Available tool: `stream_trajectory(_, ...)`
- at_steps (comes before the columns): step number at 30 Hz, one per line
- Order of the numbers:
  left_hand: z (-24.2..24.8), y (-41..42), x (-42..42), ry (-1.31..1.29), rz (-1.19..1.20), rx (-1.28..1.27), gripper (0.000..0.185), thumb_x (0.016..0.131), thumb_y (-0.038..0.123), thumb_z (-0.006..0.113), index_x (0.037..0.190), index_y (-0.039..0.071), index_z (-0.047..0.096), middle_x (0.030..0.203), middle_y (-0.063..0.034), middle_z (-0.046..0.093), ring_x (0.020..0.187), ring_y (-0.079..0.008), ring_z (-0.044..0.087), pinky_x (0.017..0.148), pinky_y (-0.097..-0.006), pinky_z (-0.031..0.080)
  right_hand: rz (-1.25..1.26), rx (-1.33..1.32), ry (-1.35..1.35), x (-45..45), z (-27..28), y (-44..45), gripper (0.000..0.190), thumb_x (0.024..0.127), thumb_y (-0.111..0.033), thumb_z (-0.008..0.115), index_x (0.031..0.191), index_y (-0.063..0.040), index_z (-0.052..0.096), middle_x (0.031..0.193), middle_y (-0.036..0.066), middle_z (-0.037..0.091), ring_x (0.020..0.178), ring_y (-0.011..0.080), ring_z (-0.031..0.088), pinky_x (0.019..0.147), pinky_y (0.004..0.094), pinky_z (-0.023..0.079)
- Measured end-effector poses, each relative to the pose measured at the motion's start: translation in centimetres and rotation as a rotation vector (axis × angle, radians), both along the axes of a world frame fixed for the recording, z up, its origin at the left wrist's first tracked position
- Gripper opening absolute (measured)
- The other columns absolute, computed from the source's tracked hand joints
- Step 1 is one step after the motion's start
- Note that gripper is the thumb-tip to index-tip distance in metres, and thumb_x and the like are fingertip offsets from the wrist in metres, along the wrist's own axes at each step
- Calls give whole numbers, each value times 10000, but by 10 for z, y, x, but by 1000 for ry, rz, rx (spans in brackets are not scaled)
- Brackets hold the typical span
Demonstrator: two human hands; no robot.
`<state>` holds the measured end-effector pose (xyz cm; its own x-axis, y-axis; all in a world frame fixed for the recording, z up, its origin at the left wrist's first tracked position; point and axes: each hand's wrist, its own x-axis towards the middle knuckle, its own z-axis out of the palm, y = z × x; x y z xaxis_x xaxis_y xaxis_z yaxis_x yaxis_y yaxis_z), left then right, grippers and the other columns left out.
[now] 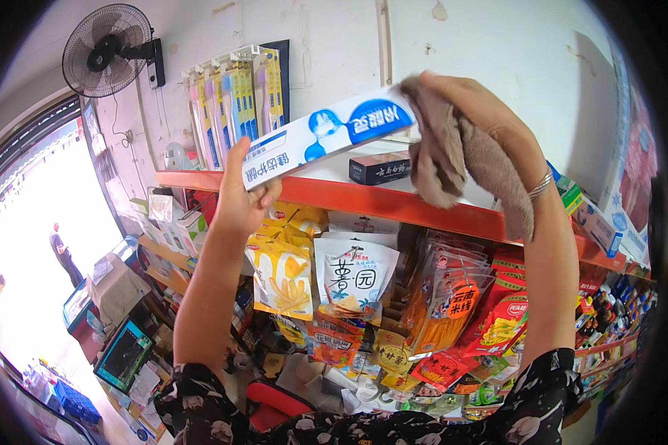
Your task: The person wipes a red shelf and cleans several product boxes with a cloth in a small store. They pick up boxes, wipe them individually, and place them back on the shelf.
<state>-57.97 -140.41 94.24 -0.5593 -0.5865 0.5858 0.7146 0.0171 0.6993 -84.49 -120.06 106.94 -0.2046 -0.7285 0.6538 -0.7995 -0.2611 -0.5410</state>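
A long white and blue toothpaste box [334, 133] is raised above the red-edged top shelf [312, 192], tilted with its right end higher. My left hand [244, 194] grips its lower left end between thumb and fingers. At the other end, my right hand [481, 111] holds a grey-brown cloth [437, 150], which touches or covers the box's tip. The cloth's loose folds hang down past my wrist. Behind the box, a small dark carton [379, 167] lies on the shelf top.
Toothbrush packs [236, 103] hang on the wall, with a black wall fan [108, 50] to their left. Below the shelf hang snack bags [356, 272]. More cartons [598, 222] lie at the shelf's right. A monitor [123, 356] stands lower left; a person [64, 253] is outside the doorway.
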Motion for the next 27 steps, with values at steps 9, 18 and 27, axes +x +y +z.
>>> stream_trajectory(9, 32, -43, 4, -227, 315, -338, 392, 960, 452, 563, 1035, 67, 577, 822, -54, 649, 621, -67, 578, 469, -205, 367, 56, 507, -8, 39, -10, -20, 447, 828, -400, 754, 1043, -16, 680, 994, 66, 673, 956, 144, 631, 868, 268, 499)
stream_trajectory(18, 29, -67, -12, -549, 724, -783, 405, 950, 358, 615, 1112, -9, 672, 886, -132, 692, 757, -163, 603, 711, -287, 480, -1, 498, -109, 31, -29, -28, 372, 844, -327, 724, 1000, 9, 689, 921, 84, 673, 856, 147, 618, 775, 265, 496)
stream_trajectory(27, 20, -76, -10, -563, 629, -851, 412, 891, 328, 688, 1133, -6, 674, 861, -115, 678, 738, -148, 588, 678, -291, 477, 41, 481, -206, 41, -39, -18, 392, 840, -330, 715, 982, 35, 709, 870, 106, 695, 788, 175, 646, 747, 290, 515)
